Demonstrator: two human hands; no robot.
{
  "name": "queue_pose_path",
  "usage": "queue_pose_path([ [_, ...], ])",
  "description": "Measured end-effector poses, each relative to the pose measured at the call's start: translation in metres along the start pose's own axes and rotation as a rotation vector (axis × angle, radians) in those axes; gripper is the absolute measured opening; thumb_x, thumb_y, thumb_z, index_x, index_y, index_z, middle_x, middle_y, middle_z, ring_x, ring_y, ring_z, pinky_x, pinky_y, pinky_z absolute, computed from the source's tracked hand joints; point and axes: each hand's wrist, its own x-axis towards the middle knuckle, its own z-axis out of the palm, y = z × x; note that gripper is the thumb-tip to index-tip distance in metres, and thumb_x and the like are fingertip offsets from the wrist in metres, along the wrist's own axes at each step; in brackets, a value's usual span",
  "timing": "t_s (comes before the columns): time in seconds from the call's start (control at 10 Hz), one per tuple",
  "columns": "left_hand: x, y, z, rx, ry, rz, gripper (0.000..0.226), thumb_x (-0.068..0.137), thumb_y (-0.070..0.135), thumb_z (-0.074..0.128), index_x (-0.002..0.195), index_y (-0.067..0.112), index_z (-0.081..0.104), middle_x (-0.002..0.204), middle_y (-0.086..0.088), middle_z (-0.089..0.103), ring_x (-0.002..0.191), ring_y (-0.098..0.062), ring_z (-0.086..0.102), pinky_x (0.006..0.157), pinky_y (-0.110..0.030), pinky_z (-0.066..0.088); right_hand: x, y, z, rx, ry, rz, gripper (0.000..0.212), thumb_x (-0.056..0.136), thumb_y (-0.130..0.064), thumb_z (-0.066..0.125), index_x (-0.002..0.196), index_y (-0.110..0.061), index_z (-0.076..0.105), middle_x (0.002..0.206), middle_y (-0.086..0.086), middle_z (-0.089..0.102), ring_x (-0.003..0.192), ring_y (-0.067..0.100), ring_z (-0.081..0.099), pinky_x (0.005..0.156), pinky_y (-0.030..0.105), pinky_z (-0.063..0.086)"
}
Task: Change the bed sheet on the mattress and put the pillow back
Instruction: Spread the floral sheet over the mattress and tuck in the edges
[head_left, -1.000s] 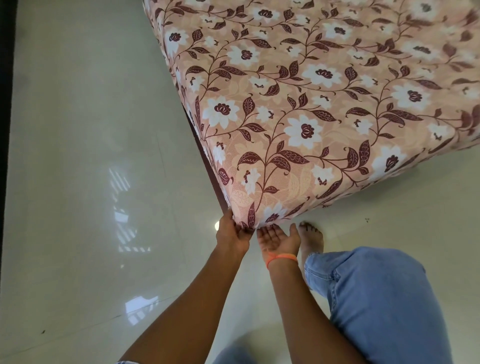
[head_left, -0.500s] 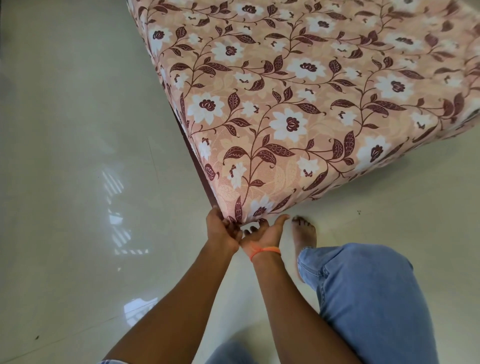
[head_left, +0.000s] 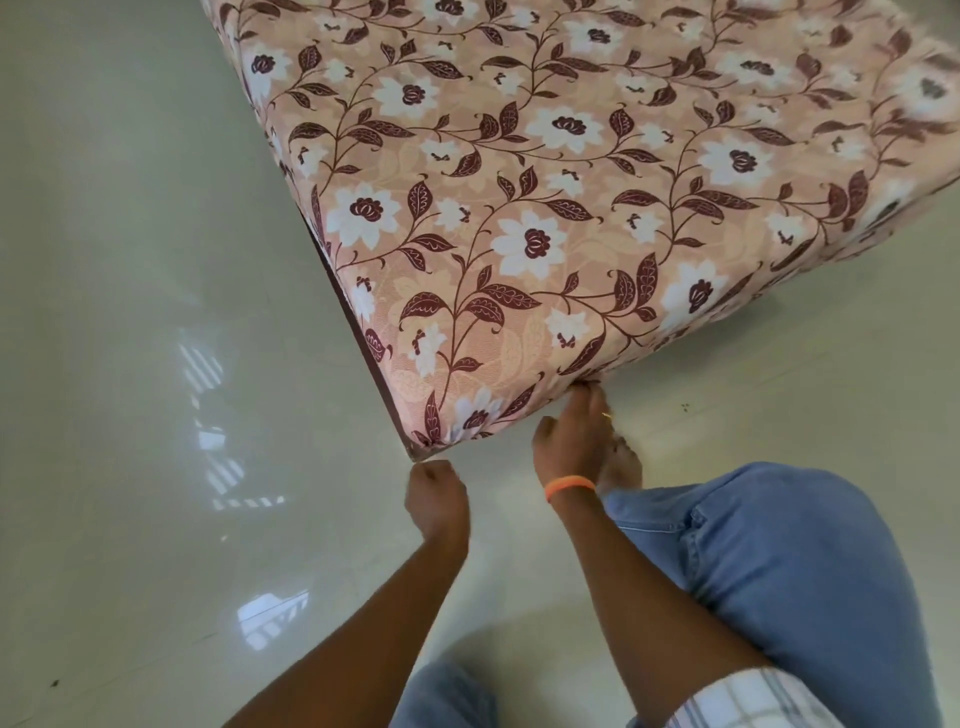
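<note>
At the near corner of the mattress, the pink floral cotton bed sheet lies smooth over the top and down the sides, apparently so its edge can be tucked under. The right hand reaches its fingers under the sheet's lower edge; whether they pinch cloth I cannot tell. The left hand, a loose fist holding nothing visible, hovers just below the corner. No pillow shows.

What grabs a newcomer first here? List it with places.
The floral sheet fills the upper right, stretched over the mattress corner. Just below that corner, the left hand is fisted, and the right hand, with an orange wristband, reaches the sheet's lower edge. Glossy floor fills the left.
</note>
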Motion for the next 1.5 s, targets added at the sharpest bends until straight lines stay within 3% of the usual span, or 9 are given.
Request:
queue_pose_path([
  [0.1,-0.024,-0.024,0.016,0.663,-0.181,0.842,0.023,0.083,0.0,0.059,0.103,0.007,0.067,0.104,-0.011,0.067,0.095,-0.027,0.063,0.08,-0.031,0.051,0.003,0.02,0.0,-0.241,-0.097,-0.231,0.062,0.071,-0.006,0.075,0.128,-0.001,0.051,0.131,0.016,0.05,0.11,0.034,0.057,0.095,0.044,0.051],
  [0.2,-0.023,-0.022,0.039,0.925,-0.196,1.194,0.051,0.071,-0.001,0.067,0.121,0.004,0.063,0.12,-0.017,0.063,0.109,-0.035,0.06,0.085,-0.044,0.055,0.012,0.055,-0.003,-0.395,-0.147,-0.542,0.068,0.068,-0.011,0.079,0.13,-0.003,0.053,0.13,0.015,0.055,0.123,0.032,0.052,0.105,0.048,0.044],
  [0.4,-0.017,0.009,0.056,1.257,-0.323,1.1,0.076,0.073,0.003,0.069,0.144,-0.002,0.042,0.147,-0.022,0.045,0.137,-0.039,0.042,0.111,-0.051,0.039,0.025,0.068,-0.006,-0.39,-0.332,-0.712,0.081,0.063,-0.013,0.078,0.136,0.005,0.047,0.136,0.024,0.051,0.132,0.04,0.044,0.112,0.053,0.032],
  [0.7,-0.015,0.028,0.081,1.124,-0.171,1.149,0.046,0.074,0.003,0.068,0.12,0.005,0.067,0.107,-0.014,0.072,0.082,-0.033,0.07,0.062,-0.038,0.058,0.061,0.076,-0.006,-0.248,-0.358,-0.683,0.038,0.072,-0.013,0.068,0.11,-0.006,0.067,0.119,0.016,0.058,0.117,0.035,0.052,0.107,0.047,0.04],
  [0.8,-0.034,0.038,0.082,0.492,-0.205,0.621,0.018,0.088,0.009,0.061,0.103,0.01,0.072,0.091,-0.007,0.074,0.078,-0.029,0.07,0.071,-0.037,0.059,0.055,0.055,-0.02,0.424,-0.502,0.117,0.005,0.08,-0.012,0.063,0.078,-0.009,0.066,0.092,0.012,0.065,0.088,0.028,0.06,0.078,0.035,0.049],
  [0.9,-0.048,0.06,0.103,-0.462,-0.39,-0.24,0.018,0.097,0.006,0.055,0.112,0.012,0.063,0.096,-0.004,0.067,0.079,-0.022,0.072,0.073,-0.034,0.059,0.064,0.054,-0.023,1.333,-0.603,0.946,0.009,0.09,-0.013,0.054,0.089,-0.015,0.063,0.092,0.005,0.062,0.088,0.022,0.057,0.076,0.037,0.044],
  [1.0,-0.045,0.062,0.119,-0.754,-0.352,-0.401,0.021,0.101,0.007,0.052,0.119,0.013,0.06,0.106,-0.003,0.067,0.084,-0.015,0.07,0.067,-0.026,0.056,0.071,0.056,-0.024,1.401,-0.623,0.877,0.011,0.096,-0.021,0.054,0.101,-0.018,0.064,0.087,-0.001,0.067,0.083,0.015,0.062,0.07,0.031,0.045],
  [1.2,-0.047,0.061,0.129,-0.655,-0.129,-0.49,0.011,0.088,0.008,0.072,0.097,0.007,0.065,0.074,-0.004,0.065,0.049,-0.007,0.054,0.045,-0.018,0.044,0.08,0.055,-0.017,1.136,-0.475,0.837,0.01,0.093,-0.016,0.063,0.101,-0.011,0.067,0.097,0.009,0.072,0.086,0.02,0.067,0.068,0.034,0.052],
  [1.5,-0.023,0.059,0.142,-0.463,-0.015,-0.483,0.01,0.081,0.002,0.075,0.082,0.009,0.067,0.072,-0.005,0.068,0.058,-0.013,0.057,0.052,-0.024,0.044,0.09,0.047,0.005,0.905,-0.434,0.923,0.022,0.097,0.0,0.041,0.087,-0.006,0.059,0.101,0.012,0.063,0.09,0.027,0.058,0.077,0.041,0.044],
])
